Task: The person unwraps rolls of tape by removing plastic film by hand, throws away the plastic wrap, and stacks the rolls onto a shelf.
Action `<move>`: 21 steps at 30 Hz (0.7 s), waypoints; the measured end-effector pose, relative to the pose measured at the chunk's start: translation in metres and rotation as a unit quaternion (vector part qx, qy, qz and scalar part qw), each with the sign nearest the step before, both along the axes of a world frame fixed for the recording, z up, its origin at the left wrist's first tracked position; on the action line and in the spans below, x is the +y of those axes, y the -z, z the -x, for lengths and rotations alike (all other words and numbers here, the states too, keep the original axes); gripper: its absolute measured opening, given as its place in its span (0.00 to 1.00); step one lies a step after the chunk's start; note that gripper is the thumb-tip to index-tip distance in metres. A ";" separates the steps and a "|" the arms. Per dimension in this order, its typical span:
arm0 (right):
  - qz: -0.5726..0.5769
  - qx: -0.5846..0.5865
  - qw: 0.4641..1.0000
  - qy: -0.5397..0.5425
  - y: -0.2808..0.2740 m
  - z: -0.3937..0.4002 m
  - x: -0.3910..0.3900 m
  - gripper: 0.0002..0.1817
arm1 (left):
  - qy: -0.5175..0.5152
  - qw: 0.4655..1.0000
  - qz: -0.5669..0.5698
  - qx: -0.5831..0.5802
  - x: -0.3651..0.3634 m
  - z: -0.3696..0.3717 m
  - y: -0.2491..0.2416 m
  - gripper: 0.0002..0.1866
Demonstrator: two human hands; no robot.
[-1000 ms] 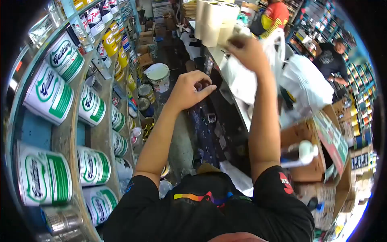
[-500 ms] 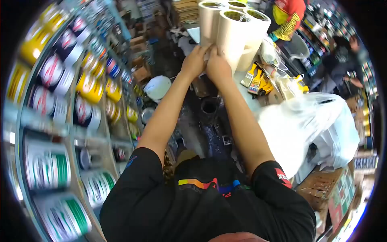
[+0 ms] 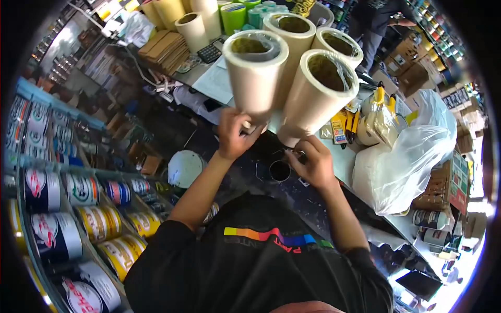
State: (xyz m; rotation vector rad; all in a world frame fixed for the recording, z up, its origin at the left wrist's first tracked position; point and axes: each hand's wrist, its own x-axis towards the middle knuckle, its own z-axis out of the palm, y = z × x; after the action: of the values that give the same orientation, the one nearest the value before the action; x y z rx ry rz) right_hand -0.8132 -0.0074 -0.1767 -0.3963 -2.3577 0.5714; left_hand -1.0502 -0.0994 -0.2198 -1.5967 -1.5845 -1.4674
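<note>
Several wide cream rolls of what looks like tape stand together on the counter, hollow cores upward, with clear film around their tops. My left hand (image 3: 237,134) is at the base of the front left roll (image 3: 254,78), its fingers curled in against the roll's lower edge. Closed in a pinch, my right hand (image 3: 313,163) is at the bottom of the front right roll (image 3: 318,99), which leans a little. What lies between the fingers of either hand is too small to make out. Behind these stand a back roll (image 3: 292,49) and a right-hand roll (image 3: 347,48).
Right of the rolls are yellow-handled paintbrushes (image 3: 342,127) and a white plastic bag (image 3: 391,172). Stacked brown sheets (image 3: 164,52) and a calculator (image 3: 210,52) are on the left. Paint cans (image 3: 99,223) fill the shelf at lower left. A person (image 3: 373,23) stands behind.
The view has swung toward the counter, and the rolls appear larger. My hands, together at the rolls' base before, are now apart, one at each front roll.
</note>
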 end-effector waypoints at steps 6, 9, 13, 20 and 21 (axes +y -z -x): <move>-0.178 0.200 0.937 0.222 -0.087 0.036 -0.022 0.35 | 0.003 0.987 0.031 -0.156 0.037 0.017 0.018 0.70; -0.213 0.103 0.928 0.287 -0.129 0.062 -0.013 0.35 | 0.114 0.972 0.053 -0.197 0.059 0.043 0.028 0.72; -0.223 0.026 0.915 0.337 -0.132 0.078 0.000 0.21 | 0.174 0.981 0.027 -0.084 0.066 0.093 -0.024 0.67; -0.190 -0.150 0.859 0.451 -0.166 0.098 -0.024 0.19 | 0.397 0.879 0.131 0.230 0.134 0.074 -0.266 0.27; -0.174 -0.168 0.864 0.442 -0.166 0.104 -0.023 0.18 | 0.385 0.849 0.180 0.313 0.160 0.061 -0.260 0.26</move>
State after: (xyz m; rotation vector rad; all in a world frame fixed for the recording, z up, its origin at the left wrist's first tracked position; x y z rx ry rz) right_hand -0.9175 -0.0305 -0.0108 -1.3793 -2.1875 -0.3833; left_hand -1.1110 0.0610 0.0406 -2.7822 -0.8774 -0.7693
